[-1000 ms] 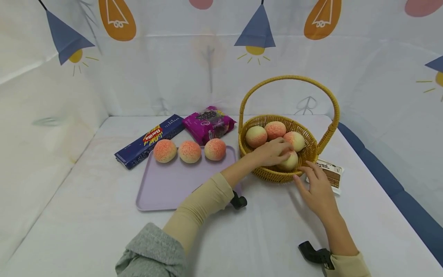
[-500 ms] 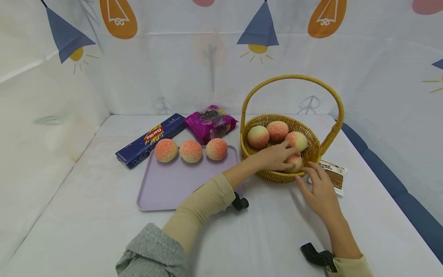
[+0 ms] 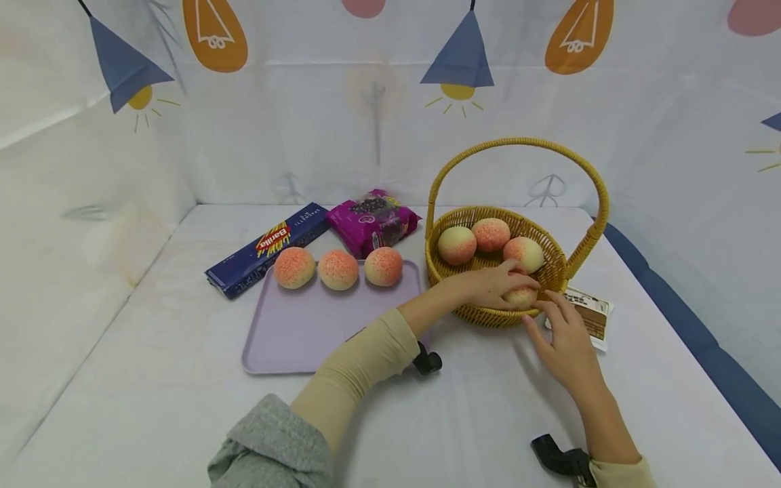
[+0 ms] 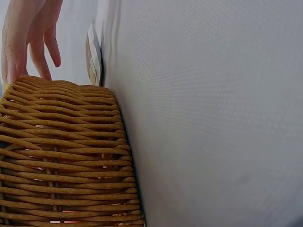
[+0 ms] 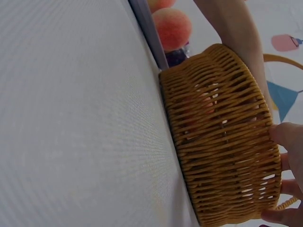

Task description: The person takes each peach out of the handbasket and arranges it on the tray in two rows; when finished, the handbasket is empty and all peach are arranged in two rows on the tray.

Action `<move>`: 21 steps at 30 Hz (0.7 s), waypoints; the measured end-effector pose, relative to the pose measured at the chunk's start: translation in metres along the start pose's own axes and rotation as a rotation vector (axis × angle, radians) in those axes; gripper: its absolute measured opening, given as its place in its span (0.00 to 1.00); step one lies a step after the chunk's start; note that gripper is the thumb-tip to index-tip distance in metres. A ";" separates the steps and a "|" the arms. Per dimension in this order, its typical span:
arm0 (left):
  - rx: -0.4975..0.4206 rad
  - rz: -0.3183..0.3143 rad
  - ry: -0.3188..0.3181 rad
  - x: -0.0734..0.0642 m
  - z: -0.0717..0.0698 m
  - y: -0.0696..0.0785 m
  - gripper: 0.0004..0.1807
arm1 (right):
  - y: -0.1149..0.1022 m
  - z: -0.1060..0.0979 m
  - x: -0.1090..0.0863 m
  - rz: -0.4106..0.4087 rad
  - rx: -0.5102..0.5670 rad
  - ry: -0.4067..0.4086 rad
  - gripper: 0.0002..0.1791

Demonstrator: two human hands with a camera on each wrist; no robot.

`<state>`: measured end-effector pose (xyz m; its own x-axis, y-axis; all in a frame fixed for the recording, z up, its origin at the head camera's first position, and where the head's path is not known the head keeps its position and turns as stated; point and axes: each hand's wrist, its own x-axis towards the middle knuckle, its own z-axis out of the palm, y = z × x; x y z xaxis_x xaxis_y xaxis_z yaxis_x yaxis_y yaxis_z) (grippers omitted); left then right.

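Observation:
My left hand (image 3: 490,288) reaches into the yellow wicker basket (image 3: 497,316) and holds a pale, pink-flecked peach (image 3: 522,298) near the front rim, its fingers curled over the top. Behind it in the basket lie a half-red peach (image 3: 456,246), a redder peach (image 3: 491,234) and another peach (image 3: 523,253). My right hand (image 3: 564,342) touches the basket's front right rim with spread, relaxed fingers, also seen in the right wrist view beside the woven wall (image 5: 222,142). In the left wrist view the basket's side (image 4: 66,156) hides the left hand's fingers.
Three peaches (image 3: 338,270) line the back of a lilac tray (image 3: 317,339) on the left. Behind stand a blue Barilla spaghetti box (image 3: 268,249) and a purple packet (image 3: 373,222). A white-and-brown packet (image 3: 590,315) lies right of the basket, whose tall handle (image 3: 518,141) arches above.
The left hand has shifted slightly right and the peach under it has turned, showing more pink, and sits a little further right. The right hand stays at the rim.

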<state>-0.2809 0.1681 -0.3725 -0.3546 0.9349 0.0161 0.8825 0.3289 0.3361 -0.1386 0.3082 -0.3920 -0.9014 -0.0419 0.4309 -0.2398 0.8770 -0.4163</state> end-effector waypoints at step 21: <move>-0.023 -0.001 0.054 -0.001 0.000 0.002 0.26 | 0.001 -0.001 -0.001 -0.008 0.011 0.002 0.20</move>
<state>-0.2788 0.1675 -0.3720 -0.3725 0.9257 0.0660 0.8749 0.3266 0.3577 -0.1372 0.3099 -0.3919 -0.8988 -0.0484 0.4358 -0.2513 0.8713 -0.4215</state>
